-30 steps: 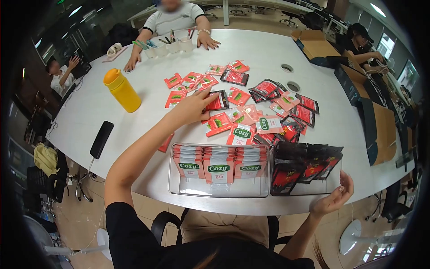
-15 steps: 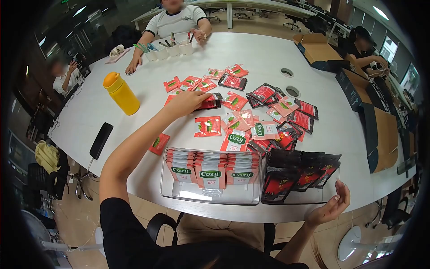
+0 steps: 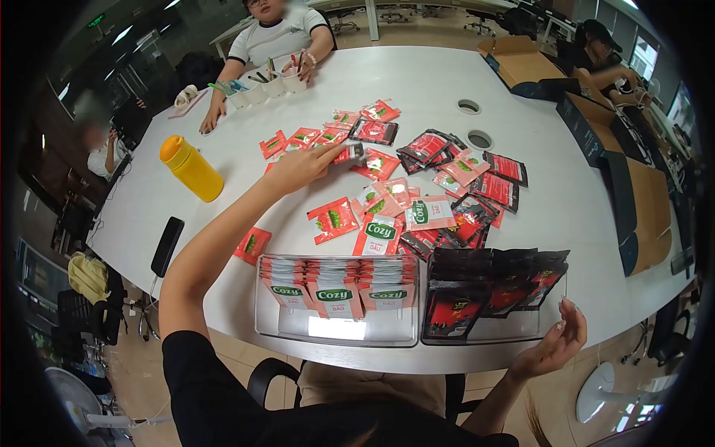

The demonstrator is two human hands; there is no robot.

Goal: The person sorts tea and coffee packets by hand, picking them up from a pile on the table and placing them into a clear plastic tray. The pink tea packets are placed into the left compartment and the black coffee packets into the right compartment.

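My left hand [image 3: 299, 171] reaches over the loose pile and pinches a black-and-red sachet [image 3: 351, 155], which is a little blurred. Red sachets [image 3: 332, 220] marked with green leaves lie around it, mixed with black-and-red ones [image 3: 426, 147]. A clear plastic bin [image 3: 357, 331] near the table edge holds upright rows of pink-and-white Cozy sachets [image 3: 333, 298]. To its right, a second clear bin [image 3: 514, 333] is packed with upright black sachets [image 3: 456, 309]. My right hand [image 3: 555, 346] rests beside that bin's right end, fingers loosely curved and apart, holding nothing.
A yellow bottle [image 3: 195, 171] and a phone [image 3: 167, 246] with a cable stand left on the white table [image 3: 246, 205]. White cups [image 3: 274, 87] of pens are near a person [image 3: 275, 37] opposite. Open cardboard boxes [image 3: 644, 201] line the right edge, near another person.
My left hand has shifted the black-and-red sachet slightly, away from the others beneath it. My right hand stays beside the bin. The whole view has tilted a little.
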